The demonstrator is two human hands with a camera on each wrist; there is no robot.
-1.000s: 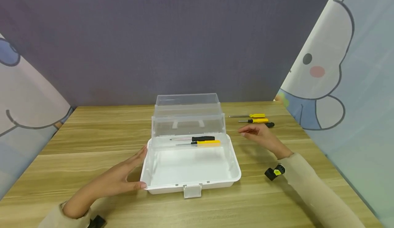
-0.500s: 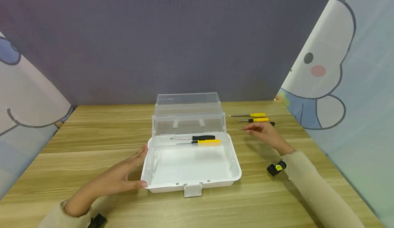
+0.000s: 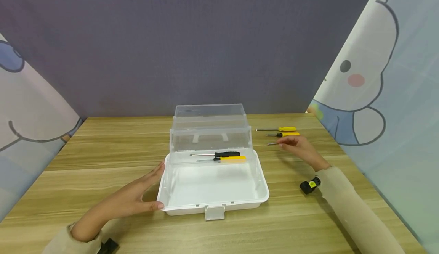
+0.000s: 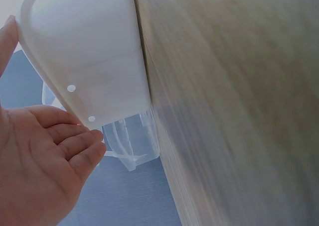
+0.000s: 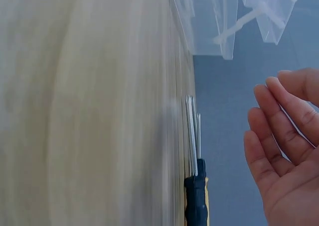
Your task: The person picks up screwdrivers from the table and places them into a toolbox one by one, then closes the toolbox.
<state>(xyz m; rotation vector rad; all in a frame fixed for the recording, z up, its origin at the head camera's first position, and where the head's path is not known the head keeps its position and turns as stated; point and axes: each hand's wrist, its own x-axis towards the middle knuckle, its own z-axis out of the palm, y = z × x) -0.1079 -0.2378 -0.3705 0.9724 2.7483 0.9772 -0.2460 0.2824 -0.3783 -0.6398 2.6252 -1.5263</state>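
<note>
A white toolbox (image 3: 209, 210) stands with its clear tiered lid (image 3: 210, 139) raised. My left hand (image 3: 132, 200) rests against its left side, thumb at the front corner; in the left wrist view the fingers touch the rim with little bend. My right hand (image 3: 302, 151) hovers over a black-handled screwdriver (image 5: 197, 201) on the table. Its handle is hidden under the hand in the head view. In the right wrist view the fingers are loosely bent and apart from the tool. A black screwdriver (image 3: 227, 154) and a yellow one (image 3: 233, 158) lie at the toolbox's back.
Two yellow-handled screwdrivers, a farther one (image 3: 287, 129) and a nearer one (image 3: 289, 134), lie just beyond my right hand on the wooden table (image 3: 113, 143). A dark grey wall (image 3: 205, 48) rises behind the table. Cartoon-printed sheets (image 3: 363, 71) flank both sides.
My right hand has moved slightly right and back, over the black screwdriver; its handle end was visible earlier, and now its shaft tip shows. The left hand and toolbox stay put.
</note>
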